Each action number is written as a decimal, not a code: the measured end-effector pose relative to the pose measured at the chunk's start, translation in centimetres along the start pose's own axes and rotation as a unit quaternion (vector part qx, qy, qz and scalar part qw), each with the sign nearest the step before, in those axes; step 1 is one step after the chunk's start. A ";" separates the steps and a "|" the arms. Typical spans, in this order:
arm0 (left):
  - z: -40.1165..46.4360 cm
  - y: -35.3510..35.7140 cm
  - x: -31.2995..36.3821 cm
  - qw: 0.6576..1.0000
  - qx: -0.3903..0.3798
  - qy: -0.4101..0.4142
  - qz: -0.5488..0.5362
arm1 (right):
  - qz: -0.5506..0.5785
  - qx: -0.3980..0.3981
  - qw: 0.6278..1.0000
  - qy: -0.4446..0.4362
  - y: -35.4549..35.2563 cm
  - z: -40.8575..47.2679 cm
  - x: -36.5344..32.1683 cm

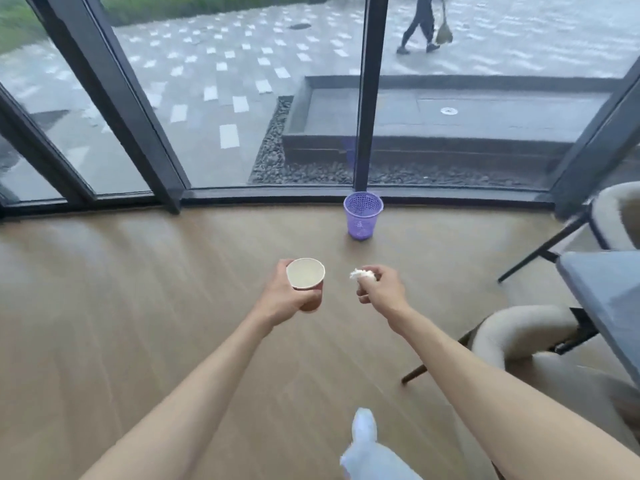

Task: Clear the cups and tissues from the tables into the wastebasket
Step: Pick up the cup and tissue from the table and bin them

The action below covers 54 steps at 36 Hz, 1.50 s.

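**By the window wall: one cup, one tissue, one wastebasket**

Above the wooden floor [138, 289], both bare arms reach forward. The left hand [284, 294] wraps its fingers around one paper cup [306, 280], upright, its mouth open to the camera and its inside pale. The right hand [379, 289] pinches one crumpled white tissue [360, 274] between closed fingertips. One purple mesh wastebasket [363, 214] stands on the floor ahead, just beside the dark window frame [367, 98], well apart from both hands. At the right sit two pale cushioned chairs [519, 332] and the edge of one grey table [602, 299]. One white shoe [363, 429] shows below.
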State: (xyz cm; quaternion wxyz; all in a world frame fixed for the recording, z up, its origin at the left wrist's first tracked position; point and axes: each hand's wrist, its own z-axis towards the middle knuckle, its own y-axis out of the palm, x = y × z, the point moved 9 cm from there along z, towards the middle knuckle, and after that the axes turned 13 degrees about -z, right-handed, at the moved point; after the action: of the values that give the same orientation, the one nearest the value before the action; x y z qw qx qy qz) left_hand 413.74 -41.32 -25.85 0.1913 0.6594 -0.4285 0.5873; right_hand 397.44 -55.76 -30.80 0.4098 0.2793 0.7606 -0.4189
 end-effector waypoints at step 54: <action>103.2 30.3 0.8 0.974 -0.093 -0.066 0.196 | -0.079 -0.001 0.971 0.226 -2.8 100.0 0.3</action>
State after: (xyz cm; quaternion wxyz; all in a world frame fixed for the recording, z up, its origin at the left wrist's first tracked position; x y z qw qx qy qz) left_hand 452.71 -136.51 -57.20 0.1044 0.5788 -0.6141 0.5263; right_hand 434.09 -143.74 -61.18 0.1931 0.3051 0.8539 -0.3749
